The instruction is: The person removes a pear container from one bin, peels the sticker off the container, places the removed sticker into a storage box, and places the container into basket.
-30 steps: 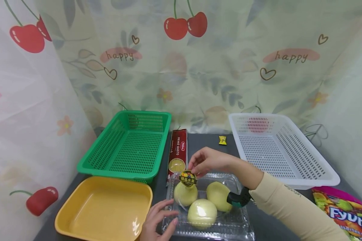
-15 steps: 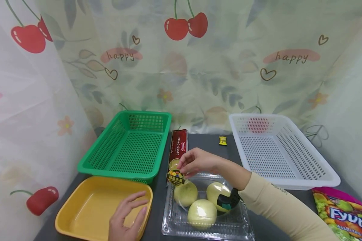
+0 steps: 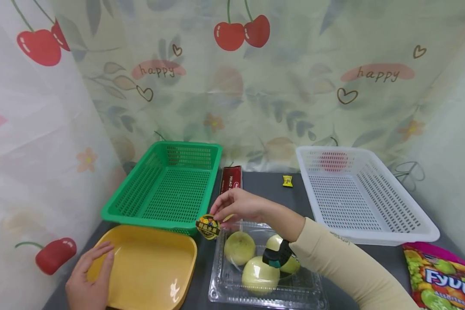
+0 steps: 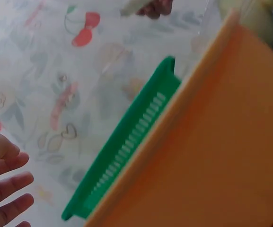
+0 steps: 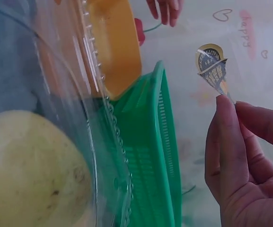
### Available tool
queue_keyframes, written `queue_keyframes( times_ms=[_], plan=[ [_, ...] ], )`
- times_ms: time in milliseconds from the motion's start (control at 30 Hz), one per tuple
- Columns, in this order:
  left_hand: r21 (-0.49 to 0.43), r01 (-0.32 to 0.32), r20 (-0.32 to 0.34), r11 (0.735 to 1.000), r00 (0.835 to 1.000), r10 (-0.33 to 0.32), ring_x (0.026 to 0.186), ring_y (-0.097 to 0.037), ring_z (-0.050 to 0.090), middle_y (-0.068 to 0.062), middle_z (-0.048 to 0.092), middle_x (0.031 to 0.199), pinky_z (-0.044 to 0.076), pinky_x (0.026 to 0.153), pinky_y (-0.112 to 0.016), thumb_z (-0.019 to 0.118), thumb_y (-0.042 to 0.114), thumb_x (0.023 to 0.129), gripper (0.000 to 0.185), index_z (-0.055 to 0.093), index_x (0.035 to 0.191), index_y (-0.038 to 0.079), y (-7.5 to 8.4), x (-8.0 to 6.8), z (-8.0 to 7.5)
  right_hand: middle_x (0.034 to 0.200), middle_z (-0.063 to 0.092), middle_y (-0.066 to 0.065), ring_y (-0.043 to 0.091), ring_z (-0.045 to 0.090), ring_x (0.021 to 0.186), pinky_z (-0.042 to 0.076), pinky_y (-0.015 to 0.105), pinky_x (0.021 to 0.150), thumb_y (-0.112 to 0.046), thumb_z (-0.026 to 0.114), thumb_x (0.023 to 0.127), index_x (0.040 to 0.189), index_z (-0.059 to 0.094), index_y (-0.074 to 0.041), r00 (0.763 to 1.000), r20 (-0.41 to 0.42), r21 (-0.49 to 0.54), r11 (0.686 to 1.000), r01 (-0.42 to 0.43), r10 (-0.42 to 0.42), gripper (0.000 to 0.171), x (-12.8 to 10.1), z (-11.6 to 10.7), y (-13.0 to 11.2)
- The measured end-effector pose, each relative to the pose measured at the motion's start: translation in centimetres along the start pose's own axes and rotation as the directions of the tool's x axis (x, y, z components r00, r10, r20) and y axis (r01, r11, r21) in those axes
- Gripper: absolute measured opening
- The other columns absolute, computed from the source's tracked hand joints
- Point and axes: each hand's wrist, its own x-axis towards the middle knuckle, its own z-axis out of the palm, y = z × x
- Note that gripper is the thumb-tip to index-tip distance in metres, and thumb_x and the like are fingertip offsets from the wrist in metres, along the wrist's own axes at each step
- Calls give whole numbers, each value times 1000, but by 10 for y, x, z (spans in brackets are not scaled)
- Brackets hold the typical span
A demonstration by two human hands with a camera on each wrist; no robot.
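The right hand (image 3: 238,206) pinches a round label sticker (image 3: 207,226) by its top edge between thumb and fingertips, so the sticker hangs face-out, long axis roughly level and tipped down a bit to the right. It sits just off the front-left corner of the clear clamshell box (image 3: 232,289), over the gap between the box and the yellow tray (image 3: 186,275). A second ago the sticker was over the box's lid; now it's peeled clear and moved left. The left hand (image 3: 89,282) has also left the box and rests on the tray's left rim, fingers spread and relaxed. Inside the box are three yellow pears (image 3: 239,247), the right forearm crossing over the back right one. Behind the box lies a red spaghetti packet (image 3: 231,179), left of that a green basket (image 3: 166,189), right of the box a white basket (image 3: 372,202), a small candy (image 3: 287,181) and a Fyvit sweets bag (image 3: 445,280)
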Motion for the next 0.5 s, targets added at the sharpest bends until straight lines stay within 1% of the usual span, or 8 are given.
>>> queue_keyframes(
  times_ms=[67, 100, 200, 267, 333, 400, 467, 500],
  plan=[
    [54, 96, -33, 994, 995, -94, 95, 21, 44, 29, 59, 100, 34, 94, -2, 65, 22, 88, 24, 70, 104, 6, -10, 5, -5, 82, 67, 2, 13, 65, 69, 57, 38, 76, 3, 61, 85, 98, 63, 5, 1000, 8, -8, 1000, 6, -6, 13, 4, 4, -3],
    [60, 123, -44, 991, 992, -120, 94, 21, 43, 29, 58, 99, 34, 94, -2, 63, 24, 88, 26, 70, 106, 6, -14, 7, -7, 82, 67, 2, 13, 65, 69, 56, 39, 77, 2, 62, 85, 98, 63, 5, 1000, 12, -11, 1000, 6, -6, 13, 6, 6, -5],
    [39, 152, -56, 988, 987, -150, 93, 20, 44, 31, 55, 95, 36, 91, -1, 64, 22, 88, 27, 68, 106, 2, -27, 13, -9, 83, 66, 2, 13, 65, 69, 56, 41, 77, 3, 62, 85, 99, 63, 6, 1000, 13, -7, 1000, 9, -9, 14, 10, 11, -8],
    [15, 206, -40, 978, 978, -206, 93, 20, 44, 34, 51, 92, 35, 91, 0, 64, 23, 88, 31, 66, 110, 1, -35, 17, -11, 83, 66, 3, 13, 65, 70, 57, 39, 76, 3, 61, 85, 100, 62, 7, 1000, 17, -1, 1000, 13, -13, 15, 13, 15, -10],
    [12, 297, -10, 955, 955, -297, 99, 15, 48, 35, 50, 91, 36, 98, -6, 63, 27, 88, 36, 64, 116, 4, -43, 22, -12, 84, 65, 3, 13, 65, 71, 57, 37, 74, 4, 61, 85, 101, 62, 7, 999, 28, 8, 1000, 17, -17, 16, 17, 19, -11],
    [22, 393, 34, 919, 919, -394, 109, 7, 49, 35, 51, 93, 34, 104, -15, 61, 32, 89, 42, 60, 123, 8, -49, 27, -14, 85, 65, 3, 13, 65, 72, 57, 36, 74, 4, 60, 86, 102, 62, 8, 999, 40, 17, 1000, 16, -17, 16, 21, 23, -12],
    [35, 457, 70, 889, 886, -459, 117, -4, 47, 34, 53, 97, 32, 109, -24, 59, 36, 89, 46, 56, 129, 12, -54, 32, -16, 85, 65, 3, 13, 64, 71, 57, 36, 74, 5, 59, 86, 102, 61, 8, 998, 55, 29, 999, 18, -20, 17, 26, 27, -14],
    [51, 476, 84, 878, 874, -479, 118, -6, 47, 33, 54, 99, 33, 108, -24, 57, 39, 90, 48, 55, 131, 14, -57, 34, -17, 84, 65, 3, 13, 64, 71, 57, 36, 74, 5, 59, 86, 102, 61, 8, 998, 60, 32, 999, 19, -21, 17, 28, 29, -15]
  ],
)
